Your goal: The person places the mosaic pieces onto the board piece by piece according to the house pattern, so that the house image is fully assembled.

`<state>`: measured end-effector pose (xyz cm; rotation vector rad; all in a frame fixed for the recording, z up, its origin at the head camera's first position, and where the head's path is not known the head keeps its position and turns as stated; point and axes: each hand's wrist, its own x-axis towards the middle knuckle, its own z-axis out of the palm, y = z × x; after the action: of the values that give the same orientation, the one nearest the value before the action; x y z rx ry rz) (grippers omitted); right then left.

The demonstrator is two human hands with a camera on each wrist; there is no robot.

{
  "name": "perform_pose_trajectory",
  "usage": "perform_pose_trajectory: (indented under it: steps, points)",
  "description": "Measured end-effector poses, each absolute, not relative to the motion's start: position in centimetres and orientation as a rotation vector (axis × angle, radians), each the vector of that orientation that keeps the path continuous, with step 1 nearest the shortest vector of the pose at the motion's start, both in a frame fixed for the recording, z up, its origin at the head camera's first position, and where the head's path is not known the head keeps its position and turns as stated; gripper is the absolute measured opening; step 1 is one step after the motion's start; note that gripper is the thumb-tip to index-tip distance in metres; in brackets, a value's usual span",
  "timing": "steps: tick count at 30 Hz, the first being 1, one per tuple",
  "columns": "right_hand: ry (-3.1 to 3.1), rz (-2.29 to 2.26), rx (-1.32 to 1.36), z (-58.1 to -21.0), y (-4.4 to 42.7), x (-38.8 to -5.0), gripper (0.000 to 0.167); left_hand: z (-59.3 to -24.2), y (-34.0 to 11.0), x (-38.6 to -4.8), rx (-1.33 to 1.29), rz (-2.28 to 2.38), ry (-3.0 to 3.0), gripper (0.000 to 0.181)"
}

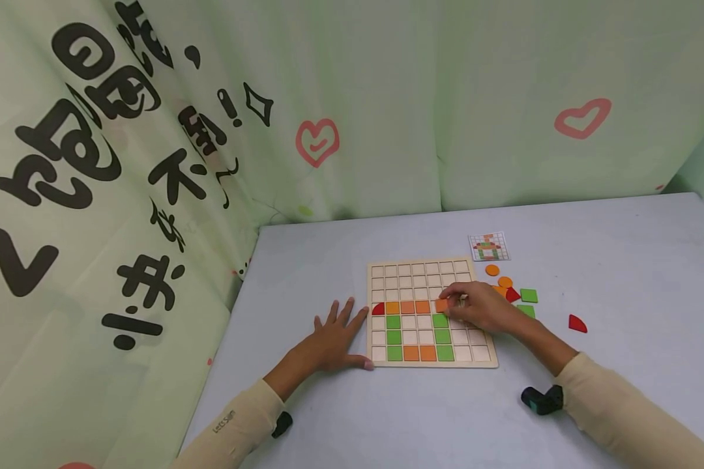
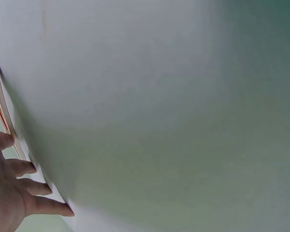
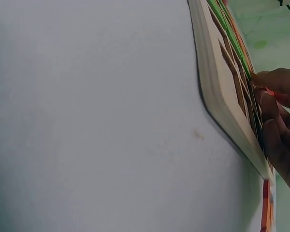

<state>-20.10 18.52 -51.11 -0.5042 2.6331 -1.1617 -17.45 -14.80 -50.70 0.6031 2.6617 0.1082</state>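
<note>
A wooden grid board [image 1: 428, 364] lies on the table, partly filled with coloured tiles. My right hand [image 1: 481, 306] is over its right half and pinches an orange square tile [image 1: 442, 305] at the row that holds a red quarter-circle tile [image 1: 378, 309] and several orange squares. Below that row, green square tiles [image 1: 394, 337] stand in two columns, with orange squares [image 1: 419, 353] between them at the bottom. My left hand [image 1: 332, 342] rests at the board's left edge, fingers spread, thumb at the lower corner. In the right wrist view, my right fingers [image 3: 280, 125] partly hide the held tile.
Right of the board lie loose orange discs [image 1: 492, 270], green squares [image 1: 528, 296] and a red quarter-circle [image 1: 577, 324]. A small pattern card [image 1: 489, 247] sits beyond the board's far right corner. A printed curtain [image 1: 387, 130] hangs behind the table.
</note>
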Motion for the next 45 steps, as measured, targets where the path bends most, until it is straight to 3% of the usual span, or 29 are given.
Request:
perform_pose_trajectory:
  steps: [45]
  points:
    - [2.677,-0.949,-0.519,-50.5,17.4,-21.1,0.017,-50.9,-14.9,-17.4,0.600,0.114,2.660,0.113]
